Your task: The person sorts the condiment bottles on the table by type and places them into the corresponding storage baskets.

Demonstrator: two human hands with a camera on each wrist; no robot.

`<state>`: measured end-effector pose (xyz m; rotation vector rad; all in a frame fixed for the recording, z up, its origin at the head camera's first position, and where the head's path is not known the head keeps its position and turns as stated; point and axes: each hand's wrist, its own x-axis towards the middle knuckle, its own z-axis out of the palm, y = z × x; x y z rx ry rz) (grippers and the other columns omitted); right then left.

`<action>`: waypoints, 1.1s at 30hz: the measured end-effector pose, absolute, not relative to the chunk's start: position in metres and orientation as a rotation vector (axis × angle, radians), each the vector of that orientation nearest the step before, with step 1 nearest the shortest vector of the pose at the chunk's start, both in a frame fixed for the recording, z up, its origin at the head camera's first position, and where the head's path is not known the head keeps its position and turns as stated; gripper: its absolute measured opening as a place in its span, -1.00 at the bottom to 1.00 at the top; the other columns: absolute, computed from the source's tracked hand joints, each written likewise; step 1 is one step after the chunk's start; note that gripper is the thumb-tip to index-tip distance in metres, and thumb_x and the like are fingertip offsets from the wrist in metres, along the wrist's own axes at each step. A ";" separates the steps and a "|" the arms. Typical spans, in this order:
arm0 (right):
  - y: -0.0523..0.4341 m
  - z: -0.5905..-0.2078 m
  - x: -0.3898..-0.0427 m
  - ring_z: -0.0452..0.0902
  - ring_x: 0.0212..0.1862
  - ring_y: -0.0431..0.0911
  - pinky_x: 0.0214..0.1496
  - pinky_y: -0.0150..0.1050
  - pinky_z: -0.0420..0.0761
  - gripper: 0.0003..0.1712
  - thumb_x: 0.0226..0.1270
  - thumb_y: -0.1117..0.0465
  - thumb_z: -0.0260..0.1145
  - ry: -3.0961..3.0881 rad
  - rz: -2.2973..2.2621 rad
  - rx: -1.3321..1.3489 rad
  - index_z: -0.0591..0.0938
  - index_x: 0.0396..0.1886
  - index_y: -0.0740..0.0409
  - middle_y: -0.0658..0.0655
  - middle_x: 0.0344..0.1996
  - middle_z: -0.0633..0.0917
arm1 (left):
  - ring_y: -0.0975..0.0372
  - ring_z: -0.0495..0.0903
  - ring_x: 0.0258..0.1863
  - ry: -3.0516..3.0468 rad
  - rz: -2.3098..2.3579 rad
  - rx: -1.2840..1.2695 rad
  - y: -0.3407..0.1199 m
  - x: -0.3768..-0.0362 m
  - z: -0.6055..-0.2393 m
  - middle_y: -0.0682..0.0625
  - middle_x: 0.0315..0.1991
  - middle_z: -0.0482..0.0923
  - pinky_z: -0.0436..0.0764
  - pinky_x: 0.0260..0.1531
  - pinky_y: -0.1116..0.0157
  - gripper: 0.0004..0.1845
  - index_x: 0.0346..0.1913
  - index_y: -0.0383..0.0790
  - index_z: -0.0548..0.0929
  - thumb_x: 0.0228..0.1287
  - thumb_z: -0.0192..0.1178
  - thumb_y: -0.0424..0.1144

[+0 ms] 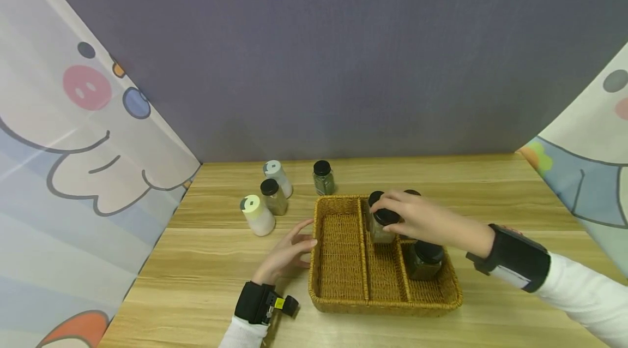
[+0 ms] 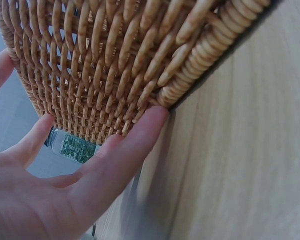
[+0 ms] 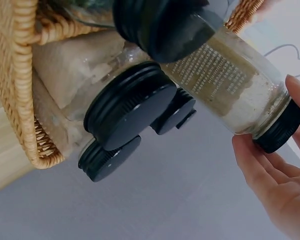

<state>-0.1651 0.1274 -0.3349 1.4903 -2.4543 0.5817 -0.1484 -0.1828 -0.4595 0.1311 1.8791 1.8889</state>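
Note:
A three-compartment wicker basket [image 1: 338, 288] sits on the wooden table. My right hand [image 1: 388, 208] grips the black lid of a glass jar [image 1: 382, 231] of pale powder, which stands in the middle compartment. In the right wrist view the fingers [image 3: 262, 170] curl round that jar's lid [image 3: 280, 132]. More black-lidded jars are in the basket: one dark jar [image 1: 424, 261] at the front right and two at the back [image 1: 375, 197]. My left hand [image 1: 300, 240] rests with straight fingers [image 2: 125, 150] against the basket's left wall [image 2: 105, 65].
Left of the basket, on the table, stand two white-capped bottles [image 1: 257, 215] [image 1: 277, 176], a black-lidded jar [image 1: 272, 196] and a jar of green herbs [image 1: 323, 177]. A grey wall rises behind the table. Printed curtains hang at both sides.

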 end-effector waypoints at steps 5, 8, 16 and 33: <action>0.125 -0.335 -0.165 0.50 -0.37 -0.15 -0.42 -0.40 0.53 -0.57 -0.04 0.29 0.38 -2.542 0.596 1.483 0.50 -0.10 0.16 0.16 -0.16 0.54 | -0.01 0.40 0.00 1.860 1.904 0.132 -0.183 -0.148 -0.458 -0.38 0.18 0.13 0.54 -0.20 -0.01 -0.31 0.36 -0.10 0.00 0.23 0.08 -0.21; 0.124 -0.335 -0.165 0.50 -0.37 -0.16 -0.40 -0.39 0.54 -0.58 -0.02 0.29 0.37 -2.579 0.603 1.486 0.50 -0.10 0.16 0.16 -0.15 0.54 | -0.01 0.40 0.00 1.857 1.905 0.129 -0.182 -0.148 -0.459 -0.38 0.19 0.13 0.54 -0.21 -0.01 -0.31 0.36 -0.10 -0.02 0.24 0.06 -0.22; 0.122 -0.340 -0.167 0.54 -0.29 -0.08 -0.35 -0.35 0.58 -0.59 -0.04 0.29 0.38 -2.627 0.564 1.476 0.50 -0.13 0.16 0.15 -0.15 0.54 | -0.02 0.39 0.01 1.865 1.904 0.138 -0.183 -0.148 -0.459 -0.38 0.20 0.11 0.54 -0.21 0.01 -0.31 0.36 -0.10 0.00 0.22 0.08 -0.21; 0.119 -0.352 -0.169 0.45 -0.46 -0.22 -0.50 -0.45 0.48 -0.59 -0.08 0.27 0.41 -2.682 0.479 1.495 0.49 -0.18 0.15 0.10 -0.25 0.52 | -0.05 0.40 0.01 1.879 1.904 0.141 -0.183 -0.148 -0.462 -0.38 0.18 0.15 0.55 -0.22 0.01 -0.29 0.35 -0.08 0.03 0.19 0.12 -0.16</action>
